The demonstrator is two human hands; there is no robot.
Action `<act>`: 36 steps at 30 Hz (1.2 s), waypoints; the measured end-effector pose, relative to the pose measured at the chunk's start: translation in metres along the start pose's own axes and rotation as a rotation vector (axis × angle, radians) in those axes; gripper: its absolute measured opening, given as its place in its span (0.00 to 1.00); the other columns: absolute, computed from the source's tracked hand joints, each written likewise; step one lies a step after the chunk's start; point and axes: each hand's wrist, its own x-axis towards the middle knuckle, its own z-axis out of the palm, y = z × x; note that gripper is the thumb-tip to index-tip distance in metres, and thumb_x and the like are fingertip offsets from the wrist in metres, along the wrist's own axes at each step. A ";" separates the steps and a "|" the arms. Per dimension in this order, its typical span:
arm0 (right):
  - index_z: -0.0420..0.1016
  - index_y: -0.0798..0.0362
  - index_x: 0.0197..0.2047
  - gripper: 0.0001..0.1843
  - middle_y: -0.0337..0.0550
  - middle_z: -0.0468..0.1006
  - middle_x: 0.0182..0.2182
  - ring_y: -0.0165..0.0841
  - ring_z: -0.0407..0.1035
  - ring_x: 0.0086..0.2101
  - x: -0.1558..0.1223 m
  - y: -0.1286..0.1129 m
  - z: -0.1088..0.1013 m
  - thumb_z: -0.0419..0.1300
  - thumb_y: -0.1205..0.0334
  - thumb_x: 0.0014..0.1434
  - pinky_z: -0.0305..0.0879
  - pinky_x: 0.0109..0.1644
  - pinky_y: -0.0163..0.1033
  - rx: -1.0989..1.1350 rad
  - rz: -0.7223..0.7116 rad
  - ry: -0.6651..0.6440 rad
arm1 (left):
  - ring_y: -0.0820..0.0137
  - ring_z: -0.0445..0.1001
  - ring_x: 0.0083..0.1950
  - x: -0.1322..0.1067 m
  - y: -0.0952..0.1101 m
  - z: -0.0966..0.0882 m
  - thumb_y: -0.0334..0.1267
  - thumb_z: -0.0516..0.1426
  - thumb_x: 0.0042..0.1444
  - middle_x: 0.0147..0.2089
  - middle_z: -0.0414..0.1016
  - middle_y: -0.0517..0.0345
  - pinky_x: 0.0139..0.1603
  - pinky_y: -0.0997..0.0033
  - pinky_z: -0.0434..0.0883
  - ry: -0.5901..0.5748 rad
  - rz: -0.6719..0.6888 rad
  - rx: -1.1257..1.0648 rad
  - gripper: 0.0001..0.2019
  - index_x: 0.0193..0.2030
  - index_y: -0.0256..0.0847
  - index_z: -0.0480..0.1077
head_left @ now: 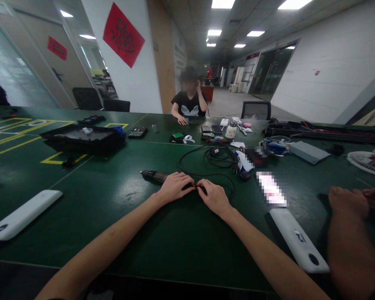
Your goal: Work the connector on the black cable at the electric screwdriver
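On the green table (162, 254) lies a dark electric screwdriver (156, 177), its tip pointing left. My left hand (176, 186) is closed over its rear part, which the fingers mostly hide. My right hand (215, 196) pinches at the same rear end, its fingertips almost meeting those of the left. A black cable (220, 175) runs from near my right hand in a loop to a coil farther back. The end of the cable between my fingertips is mostly hidden, and I cannot tell whether it sits in the screwdriver.
White oblong devices (28, 214) lie left and right. A lit phone (271, 188), blurred out, rests right of my hands. A black tray (84, 139) stands back left. Across the table sits a person (190, 102) near a bottle (231, 130); another person's hands (348, 200) are at right.
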 end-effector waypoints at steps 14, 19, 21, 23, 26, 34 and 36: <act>0.73 0.47 0.53 0.08 0.43 0.81 0.48 0.36 0.78 0.43 0.000 -0.002 -0.002 0.54 0.59 0.75 0.68 0.45 0.37 -0.003 0.009 -0.015 | 0.65 0.78 0.51 -0.001 -0.001 -0.001 0.47 0.56 0.70 0.51 0.81 0.58 0.51 0.61 0.68 -0.018 0.025 -0.015 0.11 0.53 0.48 0.73; 0.73 0.46 0.53 0.09 0.42 0.81 0.48 0.35 0.78 0.44 0.001 -0.002 -0.001 0.55 0.59 0.75 0.68 0.46 0.37 -0.003 0.010 -0.023 | 0.64 0.78 0.49 -0.002 -0.001 0.001 0.48 0.55 0.71 0.47 0.81 0.57 0.50 0.61 0.67 -0.003 -0.007 -0.011 0.11 0.50 0.46 0.74; 0.73 0.46 0.54 0.09 0.43 0.81 0.48 0.35 0.78 0.44 0.001 -0.002 -0.001 0.54 0.59 0.75 0.68 0.46 0.37 -0.006 0.007 -0.024 | 0.64 0.78 0.50 -0.002 -0.001 -0.001 0.47 0.55 0.70 0.49 0.81 0.57 0.50 0.61 0.68 -0.008 0.002 -0.015 0.11 0.51 0.46 0.73; 0.73 0.46 0.54 0.09 0.43 0.80 0.49 0.35 0.77 0.45 0.000 -0.002 -0.001 0.54 0.59 0.75 0.68 0.47 0.37 -0.009 0.004 -0.023 | 0.64 0.78 0.51 -0.003 -0.001 -0.002 0.45 0.55 0.70 0.51 0.81 0.57 0.51 0.61 0.68 -0.021 0.025 -0.021 0.11 0.53 0.48 0.73; 0.73 0.46 0.54 0.09 0.43 0.80 0.49 0.35 0.77 0.44 0.000 -0.002 -0.001 0.53 0.59 0.76 0.68 0.46 0.36 -0.013 -0.001 -0.022 | 0.65 0.77 0.52 -0.004 -0.002 -0.001 0.44 0.55 0.70 0.52 0.81 0.58 0.51 0.61 0.67 -0.022 0.032 -0.024 0.10 0.53 0.48 0.73; 0.73 0.46 0.54 0.09 0.43 0.80 0.48 0.36 0.77 0.43 0.000 -0.003 -0.002 0.53 0.58 0.75 0.68 0.45 0.37 -0.022 -0.004 -0.019 | 0.64 0.78 0.50 -0.003 -0.006 0.005 0.49 0.54 0.72 0.48 0.81 0.57 0.50 0.61 0.67 -0.006 0.002 -0.021 0.12 0.50 0.46 0.73; 0.73 0.46 0.54 0.09 0.43 0.80 0.48 0.36 0.77 0.43 0.000 -0.003 -0.002 0.53 0.58 0.75 0.68 0.45 0.37 -0.024 -0.003 -0.020 | 0.64 0.78 0.51 -0.003 -0.005 0.002 0.48 0.55 0.71 0.50 0.81 0.57 0.51 0.61 0.68 -0.014 0.018 -0.025 0.12 0.53 0.47 0.73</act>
